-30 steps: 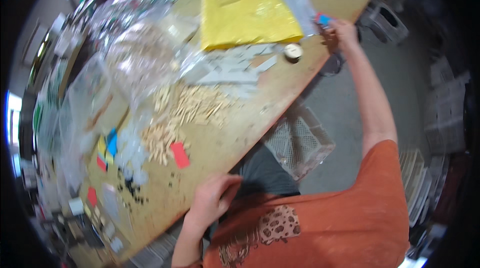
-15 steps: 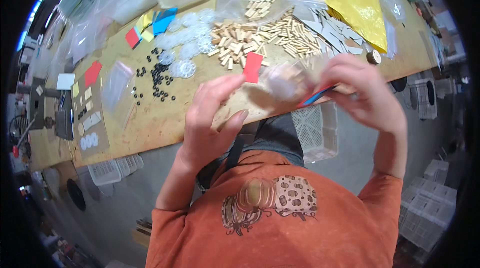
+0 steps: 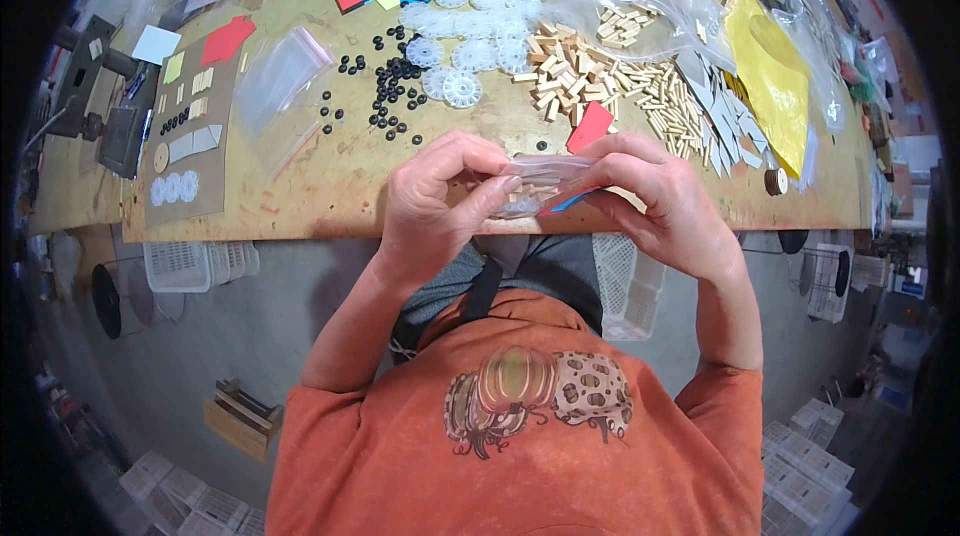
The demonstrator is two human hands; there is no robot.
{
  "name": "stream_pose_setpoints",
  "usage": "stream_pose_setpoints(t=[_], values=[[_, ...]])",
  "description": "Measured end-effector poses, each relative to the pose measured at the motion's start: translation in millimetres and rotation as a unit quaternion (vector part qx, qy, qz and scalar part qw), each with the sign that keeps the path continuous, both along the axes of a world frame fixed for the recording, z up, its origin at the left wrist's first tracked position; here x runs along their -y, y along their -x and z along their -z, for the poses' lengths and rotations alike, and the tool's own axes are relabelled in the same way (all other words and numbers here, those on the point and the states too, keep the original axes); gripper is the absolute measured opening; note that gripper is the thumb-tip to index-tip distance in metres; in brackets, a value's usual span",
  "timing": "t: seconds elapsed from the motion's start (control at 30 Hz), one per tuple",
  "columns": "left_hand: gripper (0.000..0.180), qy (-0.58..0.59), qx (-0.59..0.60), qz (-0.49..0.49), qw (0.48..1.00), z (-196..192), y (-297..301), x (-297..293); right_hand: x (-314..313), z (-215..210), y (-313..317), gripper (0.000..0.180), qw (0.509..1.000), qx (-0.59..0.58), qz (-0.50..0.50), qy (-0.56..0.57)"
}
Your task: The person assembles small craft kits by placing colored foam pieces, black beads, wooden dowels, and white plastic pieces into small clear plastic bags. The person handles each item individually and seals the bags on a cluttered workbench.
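A small clear zip bag (image 3: 545, 172) with pale wooden pieces inside is held between my hands at the table's front edge. My left hand (image 3: 437, 198) pinches its left top corner between thumb and fingers. The right top corner is in my right hand (image 3: 660, 198), fingers closed around it. A blue piece (image 3: 569, 202) shows at the bag's lower right, by my right fingers; whether it is inside cannot be told. Just beyond the bag lies a red card piece (image 3: 590, 126), partly behind my right hand. One black ring (image 3: 542, 146) lies near the bag.
Black rings (image 3: 392, 86), clear plastic wheels (image 3: 462, 89), wooden blocks (image 3: 565, 76), short wooden sticks (image 3: 680, 116) and grey card pieces (image 3: 722, 116) lie beyond. Empty zip bags (image 3: 285, 71) and a sample board (image 3: 210, 181) are left. A yellow bag (image 3: 765, 66) is right.
My right hand has brought the bag left and down to my left hand, which now grips it too. The view has shifted, so the table's contents appear farther right.
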State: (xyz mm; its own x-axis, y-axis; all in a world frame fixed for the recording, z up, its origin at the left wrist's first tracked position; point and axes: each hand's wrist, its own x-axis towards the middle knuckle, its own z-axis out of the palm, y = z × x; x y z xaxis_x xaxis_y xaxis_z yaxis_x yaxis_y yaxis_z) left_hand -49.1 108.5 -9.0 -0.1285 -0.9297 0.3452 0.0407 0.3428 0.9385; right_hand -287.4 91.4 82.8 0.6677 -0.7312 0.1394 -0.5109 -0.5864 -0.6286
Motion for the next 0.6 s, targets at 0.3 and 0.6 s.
stream_pose_setpoints(t=[0.3,0.6], values=[[0.053,0.262,0.171,-0.003,0.95,-27.2,-7.0,6.6,-3.7,7.8,-5.8,0.018,0.999,0.029,-0.015,0.03],[0.038,0.106,0.202,-0.007,0.974,-43.2,-9.4,-1.6,-8.9,3.5,-10.9,0.017,0.994,-0.001,-0.038,0.105]])
